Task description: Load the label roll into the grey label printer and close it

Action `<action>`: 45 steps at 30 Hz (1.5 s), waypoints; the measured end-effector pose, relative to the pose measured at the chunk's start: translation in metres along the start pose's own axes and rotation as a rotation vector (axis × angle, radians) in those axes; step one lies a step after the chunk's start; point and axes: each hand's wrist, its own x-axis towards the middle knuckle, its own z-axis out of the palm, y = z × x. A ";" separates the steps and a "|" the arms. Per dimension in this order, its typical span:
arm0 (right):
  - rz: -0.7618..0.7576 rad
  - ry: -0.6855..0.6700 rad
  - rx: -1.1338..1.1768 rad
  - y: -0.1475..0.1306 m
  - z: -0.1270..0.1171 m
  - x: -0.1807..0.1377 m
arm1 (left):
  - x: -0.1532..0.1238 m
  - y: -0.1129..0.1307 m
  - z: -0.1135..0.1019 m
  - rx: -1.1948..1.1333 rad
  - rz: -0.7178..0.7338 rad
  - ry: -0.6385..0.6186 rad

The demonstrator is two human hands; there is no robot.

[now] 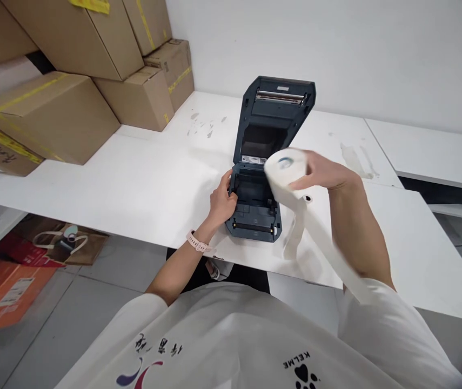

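Note:
A dark label printer (255, 200) stands on the white table with its lid (275, 116) raised and its bay exposed. My left hand (222, 202) grips the printer's left side wall, fingers curled over the edge. In my right hand (320, 170) is a white label roll (279, 175), held above the right side of the bay. Loose strips of paper hang down from the roll toward the table's front edge. Near the roll, a small dark-centred core end (307, 199) shows on the table; the paper partly hides it.
Cardboard boxes (64, 113) with yellow tape are stacked at the left on the table (153, 178). A white wall rises behind. An orange box (12, 292) and a paper bag (80, 248) sit low at the left. Another white surface (441, 154) adjoins at the right.

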 end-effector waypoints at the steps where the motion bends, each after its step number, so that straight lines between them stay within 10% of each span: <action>1: 0.011 -0.078 -0.122 -0.015 0.007 0.007 | 0.000 0.000 0.000 -0.002 0.002 0.001; 9: 0.143 -0.314 -0.795 -0.029 0.077 0.058 | 0.000 0.001 0.001 -0.021 0.000 0.012; 18: -0.187 -0.026 -0.586 -0.025 0.098 -0.016 | -0.003 0.001 0.001 -0.082 0.008 0.012; 24: -0.224 0.032 -0.611 -0.026 0.156 -0.081 | -0.001 -0.006 0.006 -0.126 0.029 0.025; 45: -0.066 0.198 -0.629 -0.041 0.198 -0.075 | 0.002 -0.013 0.008 -0.141 0.038 0.041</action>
